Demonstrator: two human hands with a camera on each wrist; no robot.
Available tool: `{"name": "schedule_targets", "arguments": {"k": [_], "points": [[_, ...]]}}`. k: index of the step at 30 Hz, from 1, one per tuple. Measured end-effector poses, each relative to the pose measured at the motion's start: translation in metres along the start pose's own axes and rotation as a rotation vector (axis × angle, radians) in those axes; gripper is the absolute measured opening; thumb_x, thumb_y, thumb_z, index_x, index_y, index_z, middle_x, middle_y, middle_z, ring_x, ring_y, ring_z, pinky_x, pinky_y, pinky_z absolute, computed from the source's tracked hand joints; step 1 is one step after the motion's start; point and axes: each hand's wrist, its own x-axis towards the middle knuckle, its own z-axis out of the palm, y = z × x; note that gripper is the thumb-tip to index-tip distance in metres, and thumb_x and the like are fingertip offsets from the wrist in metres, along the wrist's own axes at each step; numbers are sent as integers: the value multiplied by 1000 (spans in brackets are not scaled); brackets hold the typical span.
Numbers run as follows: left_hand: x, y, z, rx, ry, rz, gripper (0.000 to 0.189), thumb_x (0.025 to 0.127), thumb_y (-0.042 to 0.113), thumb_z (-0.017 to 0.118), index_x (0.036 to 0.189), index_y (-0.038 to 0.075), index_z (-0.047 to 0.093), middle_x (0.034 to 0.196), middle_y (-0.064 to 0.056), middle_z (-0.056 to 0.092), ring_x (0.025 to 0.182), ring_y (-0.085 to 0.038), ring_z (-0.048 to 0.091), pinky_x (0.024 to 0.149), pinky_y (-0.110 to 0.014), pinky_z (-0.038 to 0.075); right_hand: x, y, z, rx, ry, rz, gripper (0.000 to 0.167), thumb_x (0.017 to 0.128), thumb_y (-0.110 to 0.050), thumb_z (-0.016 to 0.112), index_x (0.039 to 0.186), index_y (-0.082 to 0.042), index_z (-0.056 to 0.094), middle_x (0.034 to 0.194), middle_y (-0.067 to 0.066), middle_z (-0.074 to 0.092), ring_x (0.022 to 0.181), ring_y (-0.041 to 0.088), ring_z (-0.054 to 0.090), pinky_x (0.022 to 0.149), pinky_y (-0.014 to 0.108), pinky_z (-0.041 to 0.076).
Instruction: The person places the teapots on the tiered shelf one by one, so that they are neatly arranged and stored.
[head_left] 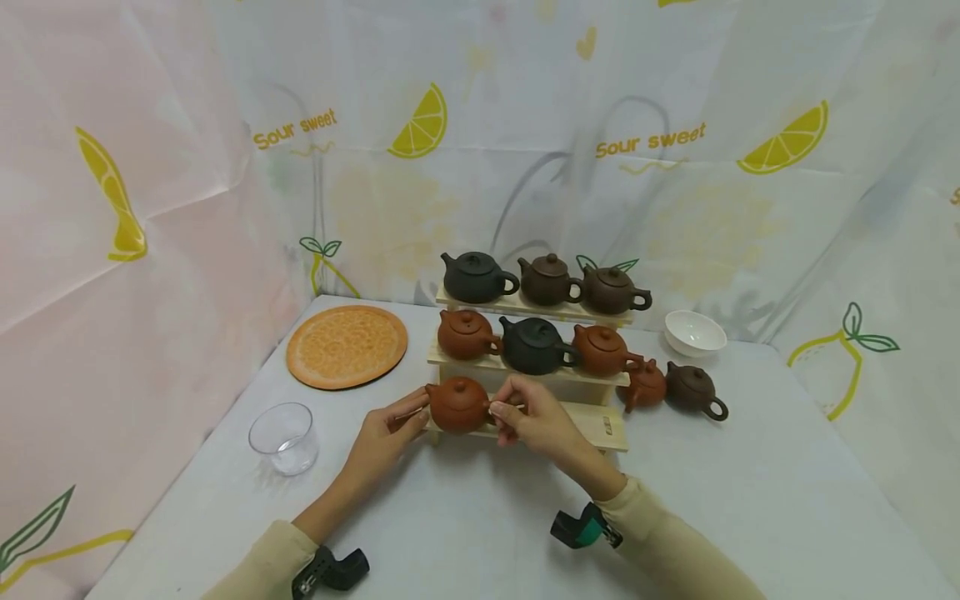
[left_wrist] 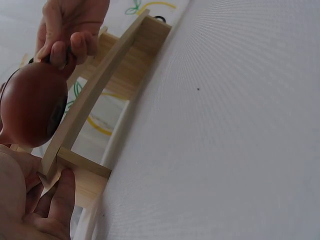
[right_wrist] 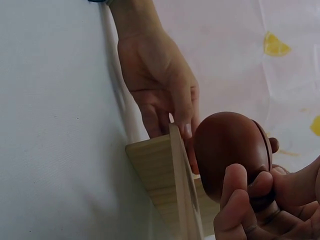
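Observation:
My right hand (head_left: 536, 421) pinches the handle of a reddish-brown clay teapot (head_left: 457, 406) at the left end of the lowest step of a tiered wooden stand (head_left: 592, 423). The teapot's spout points left, and its dark base (left_wrist: 57, 116) shows in the left wrist view. With thumb and fingers, my left hand (head_left: 386, 446) grips the left end of that step, just beside the spout; the right wrist view shows this left hand (right_wrist: 157, 85) around the board's edge. On the middle step sit two reddish teapots and a black teapot (head_left: 534, 346) between them.
The top step bears a black teapot (head_left: 476, 277) and two dark brown ones. Right of the stand are a reddish teapot (head_left: 647, 386), a brown teapot (head_left: 690, 388) and a white bowl (head_left: 695, 333). To the left lie an orange round mat (head_left: 347, 346) and a clear glass cup (head_left: 285, 440).

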Motion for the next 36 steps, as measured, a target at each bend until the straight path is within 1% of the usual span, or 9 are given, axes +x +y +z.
{"name": "schedule_targets", "arguments": {"k": [3,8,12,17,24,26,30,33,36], "points": [[1,0,0,-5,-3,-4,41,104,4,64,140,-14,56,154,-22,48,136,-32,51,96,-30,55,2,3,1,-13,8,-4,7,102,7,60,96,7,56,76,7,59,58,18,64,57,37,60],[0,0,0,39,1,6,41,104,6,65,140,-12,58,153,-21,49,140,-33,47,97,-27,53,4,7,3,-35,25,-5,7,102,6,61,96,6,57,75,7,60,58,22,67,58,46,61],[0,0,0,56,3,12,40,104,7,65,139,-12,59,152,-21,50,142,-33,45,99,-24,51,5,9,4,-41,39,-11,7,102,6,61,96,7,57,74,7,60,59,26,68,57,43,61],[0,0,0,48,3,1,41,104,7,65,139,-12,59,153,-20,50,141,-33,45,98,-25,52,6,11,5,-32,46,-9,8,102,6,62,96,7,57,74,7,60,59,24,68,56,34,59],[1,0,0,42,5,-3,41,104,8,65,140,-11,58,152,-21,50,142,-32,44,98,-25,51,7,11,6,-25,35,-6,6,102,6,61,97,7,57,75,9,62,60,25,69,56,31,59],[0,0,0,44,4,-3,41,104,8,65,140,-11,58,152,-21,50,142,-32,44,98,-25,51,6,10,5,-21,28,4,6,102,5,62,98,7,57,77,11,64,60,24,70,57,32,59],[0,0,-1,60,7,4,41,104,8,65,140,-11,59,152,-20,51,143,-31,44,98,-23,51,5,9,2,-6,4,19,7,102,2,63,101,8,59,83,17,68,63,26,71,62,45,62],[-1,1,-1,66,7,15,41,105,9,65,140,-11,59,152,-20,51,143,-32,43,99,-22,50,4,8,-2,-25,4,19,9,101,0,66,105,8,63,91,19,71,67,28,72,67,53,62],[0,1,0,61,4,12,41,104,9,65,140,-10,59,152,-20,50,143,-32,44,98,-23,51,0,9,-6,-90,25,11,11,100,-3,68,108,5,69,98,16,72,71,27,71,68,45,62]]}}
